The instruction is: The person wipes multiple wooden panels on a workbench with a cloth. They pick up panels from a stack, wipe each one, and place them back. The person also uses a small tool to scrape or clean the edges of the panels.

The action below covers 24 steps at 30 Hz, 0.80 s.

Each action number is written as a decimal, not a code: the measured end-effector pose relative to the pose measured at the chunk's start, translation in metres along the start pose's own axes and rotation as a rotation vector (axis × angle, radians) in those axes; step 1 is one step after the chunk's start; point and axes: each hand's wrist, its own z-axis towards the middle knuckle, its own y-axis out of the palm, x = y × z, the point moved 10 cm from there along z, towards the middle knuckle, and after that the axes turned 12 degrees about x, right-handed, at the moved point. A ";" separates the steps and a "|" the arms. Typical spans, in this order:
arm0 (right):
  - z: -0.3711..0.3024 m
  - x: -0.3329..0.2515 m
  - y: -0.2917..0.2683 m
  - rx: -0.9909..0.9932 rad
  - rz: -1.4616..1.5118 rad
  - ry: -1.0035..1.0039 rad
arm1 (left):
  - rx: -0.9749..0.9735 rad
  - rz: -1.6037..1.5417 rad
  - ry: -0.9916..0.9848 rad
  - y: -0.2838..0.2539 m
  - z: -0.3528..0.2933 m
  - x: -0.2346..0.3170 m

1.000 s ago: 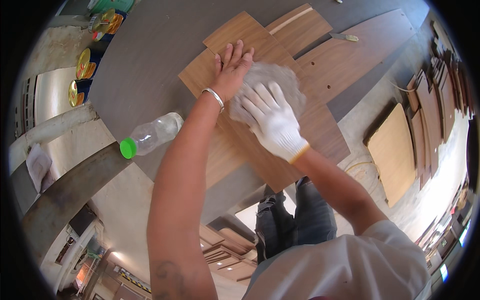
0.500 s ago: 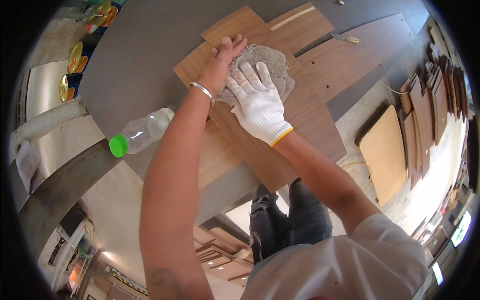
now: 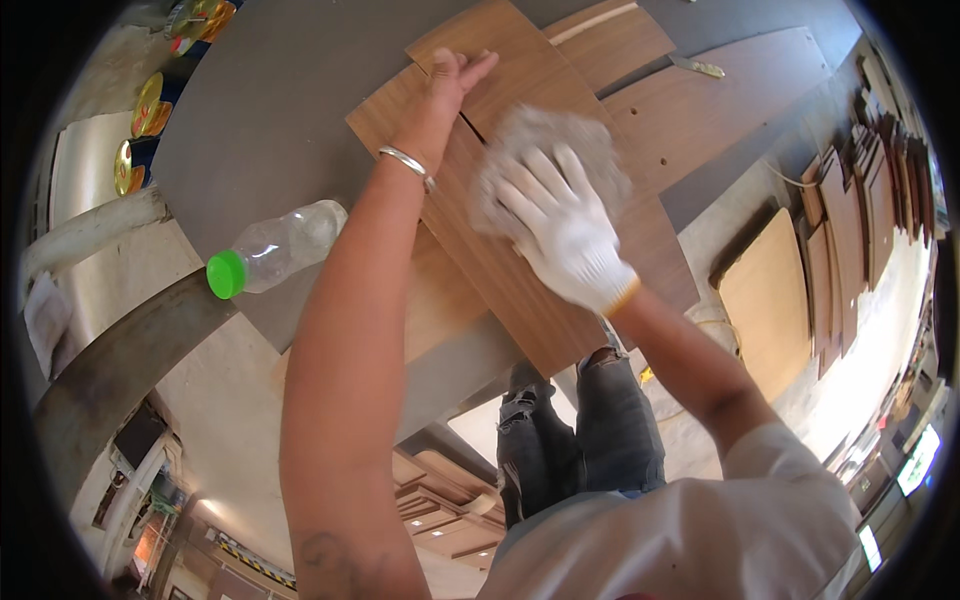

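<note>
- Plainly, the bare left hand [image 3: 438,107] is turned edge-on at upper centre, fingers extended toward the upper right.
- The gloved right hand [image 3: 570,228] lies flat, fingers spread, on a blurred grey rag [image 3: 608,160] over the board [image 3: 560,325] at centre.
- The grey tabletop [image 3: 290,110] carries a bottle [image 3: 285,246] at left and a knife [image 3: 697,67] upper right.
- Cans [image 3: 150,105] show upper left, planks [image 3: 868,200] far right.

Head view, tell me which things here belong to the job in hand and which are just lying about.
Apparently in use:
- fluffy grey cloth under the white-gloved right hand
- brown wood-grain boards below the cloth and bare left hand

Apparently lying about:
- clear plastic bottle with green cap
- slim, knife-like tool
- flat tan board
</note>
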 end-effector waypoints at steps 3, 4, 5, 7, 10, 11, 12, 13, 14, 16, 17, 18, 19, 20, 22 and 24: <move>0.062 0.025 0.034 0.122 -0.025 -0.128 | 0.049 -0.348 -0.133 -0.003 0.011 0.009; 0.068 0.040 0.037 0.106 -0.031 -0.179 | 0.034 -0.493 -0.197 0.010 0.011 0.005; 0.065 0.047 0.034 0.118 -0.013 -0.168 | 0.079 -0.492 -0.149 0.007 0.010 0.011; 0.044 0.054 0.028 0.081 0.011 -0.161 | 0.089 -0.381 -0.175 0.014 0.010 0.002; -0.009 0.024 -0.005 -0.054 0.006 -0.156 | 0.158 0.147 0.076 0.002 0.015 0.004; -0.038 0.016 -0.017 -0.150 0.008 -0.111 | 0.186 0.281 0.135 0.009 0.014 0.005; -0.069 0.009 -0.033 -0.186 0.017 -0.061 | 0.216 0.415 0.194 0.016 0.012 0.007; -0.108 0.008 -0.040 -0.208 0.078 0.008 | 0.236 0.606 0.243 0.026 0.008 0.004; -0.136 0.002 -0.051 -0.245 0.034 0.051 | 0.306 0.795 0.330 0.031 0.003 0.006; -0.179 -0.005 -0.067 -0.277 0.031 0.126 | 0.438 1.181 0.505 0.046 -0.009 0.009; -0.184 -0.006 -0.069 -0.286 0.025 0.146 | 0.478 1.305 0.542 0.053 -0.014 0.011; -0.185 -0.005 -0.069 -0.294 0.021 0.164 | 0.484 1.316 0.545 0.053 -0.015 0.011; -0.180 -0.005 -0.067 -0.245 0.028 0.144 | 0.490 1.329 0.549 0.052 -0.017 0.011; -0.166 -0.004 -0.061 -0.192 0.030 0.129 | 0.493 1.338 0.561 0.053 -0.016 0.014; -0.125 -0.004 -0.047 -0.103 0.045 0.100 | 0.492 1.318 0.576 0.051 -0.013 0.015; -0.081 0.005 -0.030 -0.014 0.071 0.107 | 0.493 1.339 0.573 0.057 -0.012 0.013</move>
